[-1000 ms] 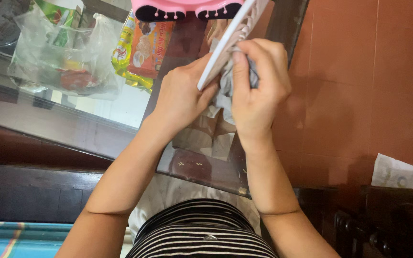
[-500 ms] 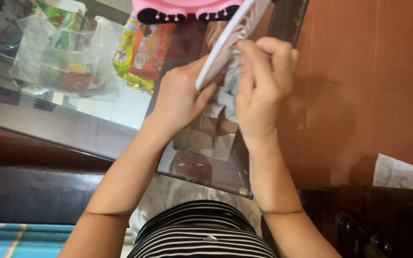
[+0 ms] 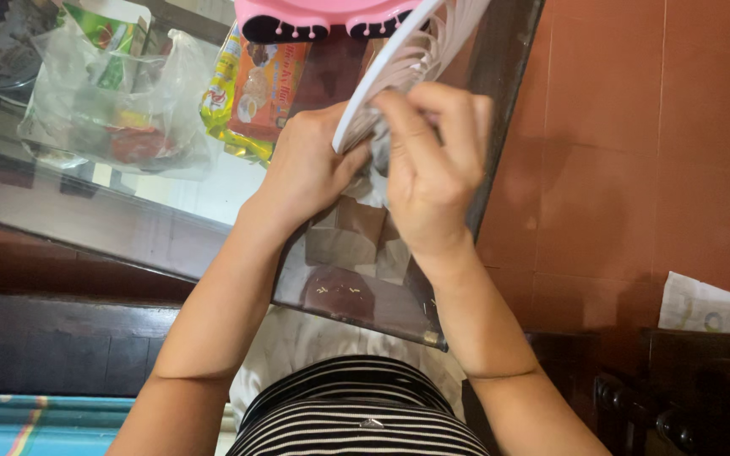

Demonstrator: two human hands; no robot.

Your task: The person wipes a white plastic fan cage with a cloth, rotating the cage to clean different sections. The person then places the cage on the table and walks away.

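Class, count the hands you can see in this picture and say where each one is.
2. The left hand grips the white fan grille from its left side; the right hand is on the grille's right, pressing a cloth against it. No other hands show.

Both forearms rise from the lower edge of the frame and converge toward the upper centre. The left forearm enters at lower left, bare, angled up and to the right, wrist straight. The left hand (image 3: 306,165) sits left of centre in the upper half, back toward the camera, fingers curled inward and pressed toward the other hand. The right forearm enters at lower right, bare, angled up and to the left, wrist slightly bent. The right hand (image 3: 433,165) lies right of centre at the same height, closed, knuckles uppermost, fingers (image 3: 407,118) folded over and pinching. The two hands meet, touching at the thumbs' side.
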